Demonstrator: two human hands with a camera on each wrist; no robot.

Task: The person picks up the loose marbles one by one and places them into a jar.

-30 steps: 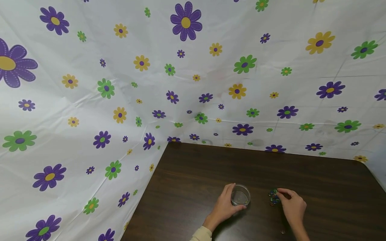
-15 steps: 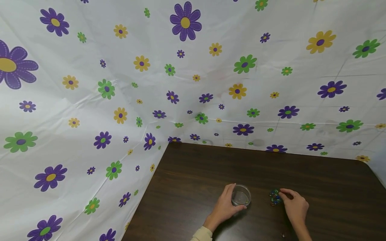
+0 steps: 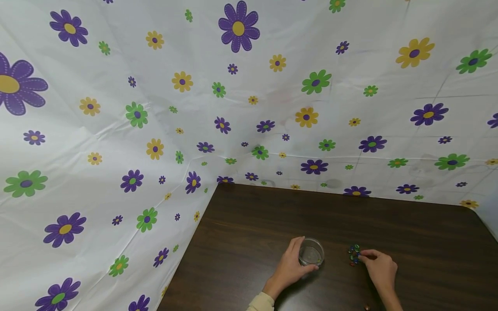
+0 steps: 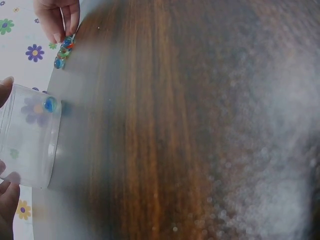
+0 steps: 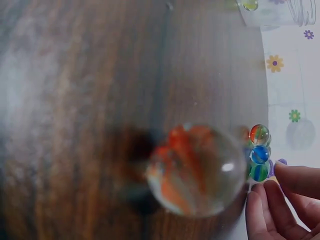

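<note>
Currently the left hand (image 3: 289,265) is gripping the cup (image 3: 310,253), while the clustered marbles (image 5: 260,154) are lying on the worktop (image 3: 241,224) just left of the right hand (image 3: 380,268), the nearer one; whether it is pinching any marble, I cannot tell.

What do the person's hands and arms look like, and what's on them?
Both hands are ungloved. The left hand has a pale yellow sleeve ending near the wrist; the right hand shows a bare forearm up to the head view's edge.
</note>
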